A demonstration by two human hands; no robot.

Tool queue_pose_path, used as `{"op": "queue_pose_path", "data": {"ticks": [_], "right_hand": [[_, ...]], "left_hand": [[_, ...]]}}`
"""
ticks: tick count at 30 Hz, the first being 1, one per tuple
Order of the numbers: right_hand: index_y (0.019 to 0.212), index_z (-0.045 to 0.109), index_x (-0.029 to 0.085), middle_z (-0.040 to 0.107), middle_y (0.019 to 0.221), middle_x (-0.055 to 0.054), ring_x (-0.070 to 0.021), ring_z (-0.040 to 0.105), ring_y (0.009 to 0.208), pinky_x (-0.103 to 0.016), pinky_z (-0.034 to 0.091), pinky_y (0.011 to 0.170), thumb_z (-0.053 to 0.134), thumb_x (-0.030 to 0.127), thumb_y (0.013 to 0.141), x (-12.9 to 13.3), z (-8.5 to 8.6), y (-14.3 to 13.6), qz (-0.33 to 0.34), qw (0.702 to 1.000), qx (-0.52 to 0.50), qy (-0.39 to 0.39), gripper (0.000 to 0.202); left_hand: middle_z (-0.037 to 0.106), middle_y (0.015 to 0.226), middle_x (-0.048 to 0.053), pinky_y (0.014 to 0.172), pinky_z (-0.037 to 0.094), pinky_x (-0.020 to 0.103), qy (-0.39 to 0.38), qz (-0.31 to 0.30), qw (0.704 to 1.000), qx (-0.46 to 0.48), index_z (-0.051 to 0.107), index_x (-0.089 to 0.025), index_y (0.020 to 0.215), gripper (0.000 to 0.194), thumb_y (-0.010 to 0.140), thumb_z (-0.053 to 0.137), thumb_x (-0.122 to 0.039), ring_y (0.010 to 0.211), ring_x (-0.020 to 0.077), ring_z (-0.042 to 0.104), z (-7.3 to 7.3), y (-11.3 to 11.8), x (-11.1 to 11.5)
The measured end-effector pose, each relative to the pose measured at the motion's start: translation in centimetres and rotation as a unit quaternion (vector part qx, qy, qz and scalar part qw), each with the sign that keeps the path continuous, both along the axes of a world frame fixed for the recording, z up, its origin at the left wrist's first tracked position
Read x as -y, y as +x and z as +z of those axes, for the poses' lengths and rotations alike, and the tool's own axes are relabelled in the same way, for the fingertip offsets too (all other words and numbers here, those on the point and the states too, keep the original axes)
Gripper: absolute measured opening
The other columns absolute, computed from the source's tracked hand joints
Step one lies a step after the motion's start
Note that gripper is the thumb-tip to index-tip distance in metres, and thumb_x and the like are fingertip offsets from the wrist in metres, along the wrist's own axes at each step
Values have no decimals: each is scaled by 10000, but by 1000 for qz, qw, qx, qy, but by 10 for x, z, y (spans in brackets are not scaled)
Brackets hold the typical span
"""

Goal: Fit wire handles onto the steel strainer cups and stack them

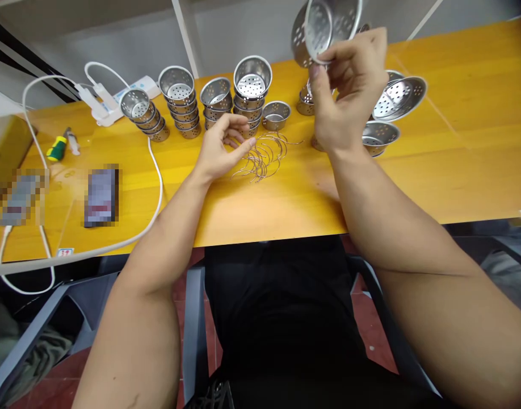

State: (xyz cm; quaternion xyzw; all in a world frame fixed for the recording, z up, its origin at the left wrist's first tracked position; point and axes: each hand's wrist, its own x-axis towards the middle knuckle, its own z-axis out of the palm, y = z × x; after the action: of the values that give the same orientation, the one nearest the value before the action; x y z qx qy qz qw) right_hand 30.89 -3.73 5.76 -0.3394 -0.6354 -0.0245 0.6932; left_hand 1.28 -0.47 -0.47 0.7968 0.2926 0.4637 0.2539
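Loose wires (259, 165) before cup stacks (250, 104)

Black clothing (281, 318) bearing a pale, angular line pattern (220, 392) (partly cut off at the bottom edge) is worn with forearms (173, 230) bare.

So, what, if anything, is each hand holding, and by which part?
The right hand pinches a perforated metal cup by its rim; the left hand appears to hold nothing.

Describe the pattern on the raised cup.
The cup is dotted with small holes, seen best in the head view.
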Motion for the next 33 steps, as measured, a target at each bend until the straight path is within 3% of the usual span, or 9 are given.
{"op": "queue_pose_path", "data": {"ticks": [6,10,13,17,19,23,26,31,33], "right_hand": [[1167,840,346,803,1080,-62,-289,700,833,-574,648,862,749,678,1147,-36,-30,1,-31,980,49,-193,344],[1063,795,315,795,895,-20,-239,629,869,-502,631,931,792,838,1130,-51,-44,-6,-30,955,79,-285,527],[1057,763,267,800,913,-50,-260,672,921,-510,619,1011,887,733,1116,-52,-47,-8,-33,924,127,-358,485],[1429,761,252,830,1016,-58,-294,727,986,-527,623,1091,910,461,1137,-38,-36,-8,-45,907,153,-390,389],[1576,716,238,842,1305,-131,-301,741,1169,-512,609,1218,866,335,1154,-30,-25,-6,-83,907,154,-382,459],[1534,761,156,568,1792,-272,-332,657,1574,-459,455,1485,731,180,1152,-20,-8,4,-143,891,174,-394,384],[1465,814,228,587,1795,-221,-368,663,1611,-480,425,1524,725,224,1179,-17,-1,10,-141,843,208,-475,300],[1524,764,-19,607,1770,-364,-460,687,1657,-508,490,1458,644,173,1249,-14,5,7,-164,795,275,-515,356],[1447,800,-13,615,1765,-365,-458,722,1623,-510,512,1441,657,188,1255,-17,3,8,-162,789,294,-514,313]], "left_hand": [[897,1200,87,794,692,319,-15,-19,1000,5,814,-233,1283,462,1048,929,-614,925,176,841,12,7,17],[896,1147,61,731,644,295,-33,-12,999,-5,827,-230,1243,346,1022,938,-473,824,142,788,14,8,18],[892,1107,50,722,631,289,-39,-11,999,-8,831,-224,1218,311,1007,933,-428,812,139,779,16,9,20],[894,1080,48,695,611,279,-49,-14,999,-10,837,-218,1181,282,995,915,-415,793,134,769,19,11,25],[896,1071,48,687,599,276,-52,-15,998,-13,840,-217,1162,270,989,912,-412,787,132,762,21,11,26],[897,1058,48,680,583,279,-58,-15,998,-21,847,-213,1142,274,972,904,-421,777,129,743,23,11,28],[894,1040,50,670,566,280,-62,-18,998,-21,849,-204,1133,283,961,884,-425,759,126,729,23,13,28],[887,1016,56,664,550,279,-72,-22,997,-27,843,-195,1128,312,946,874,-446,753,131,723,24,14,30],[887,1020,56,668,548,277,-77,-23,996,-31,840,-200,1124,311,945,875,-452,758,130,719,24,13,30]]}}
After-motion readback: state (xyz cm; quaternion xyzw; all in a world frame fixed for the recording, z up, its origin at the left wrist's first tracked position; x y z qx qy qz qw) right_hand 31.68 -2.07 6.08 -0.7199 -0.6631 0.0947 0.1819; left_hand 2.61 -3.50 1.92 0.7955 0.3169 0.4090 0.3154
